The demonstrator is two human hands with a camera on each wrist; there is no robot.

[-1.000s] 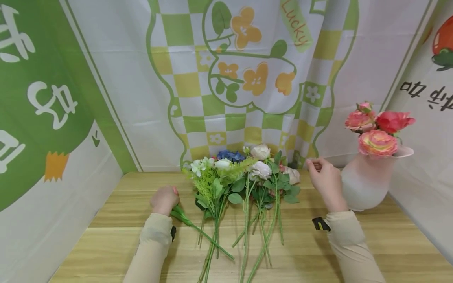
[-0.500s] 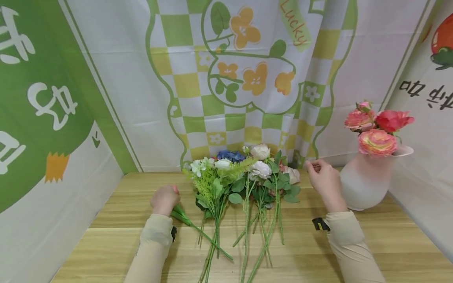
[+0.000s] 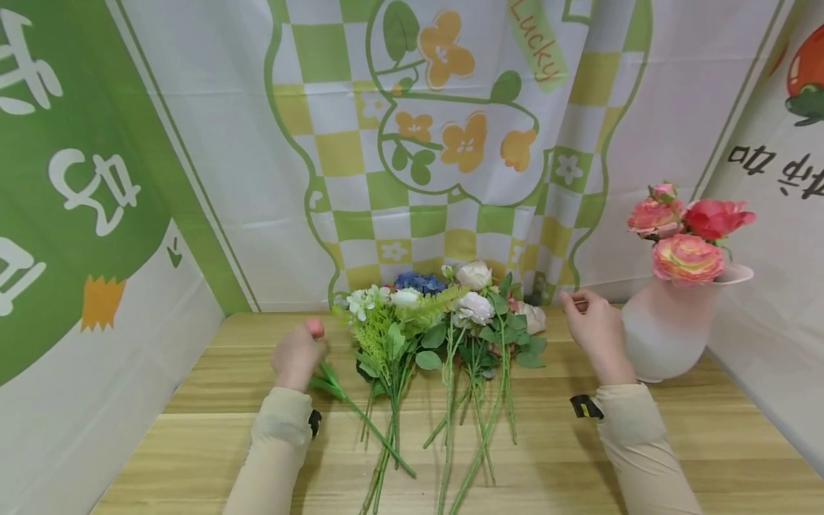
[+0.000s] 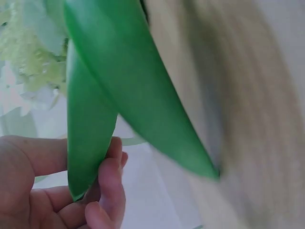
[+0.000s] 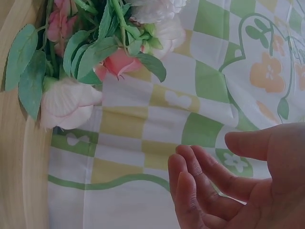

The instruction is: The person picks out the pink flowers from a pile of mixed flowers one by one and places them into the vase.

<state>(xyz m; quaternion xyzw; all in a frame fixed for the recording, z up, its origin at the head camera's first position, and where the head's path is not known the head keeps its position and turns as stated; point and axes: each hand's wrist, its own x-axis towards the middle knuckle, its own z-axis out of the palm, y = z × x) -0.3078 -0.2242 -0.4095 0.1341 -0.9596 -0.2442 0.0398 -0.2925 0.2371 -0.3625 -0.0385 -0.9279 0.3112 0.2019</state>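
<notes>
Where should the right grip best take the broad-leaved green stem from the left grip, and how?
Probably the bare part of the green stem just below its broad leaves. The right grip might come from its own side, above. The left grip covers the upper part; the slim stem slants rightward toward the person, and farther down it crosses stems of the bunch.

beige sleeves (image 3: pixel 646 472) ended in broad cuffs (image 3: pixel 629 415); small black wrist pieces (image 3: pixel 586 406) showed beside them, the right marked yellow.
</notes>
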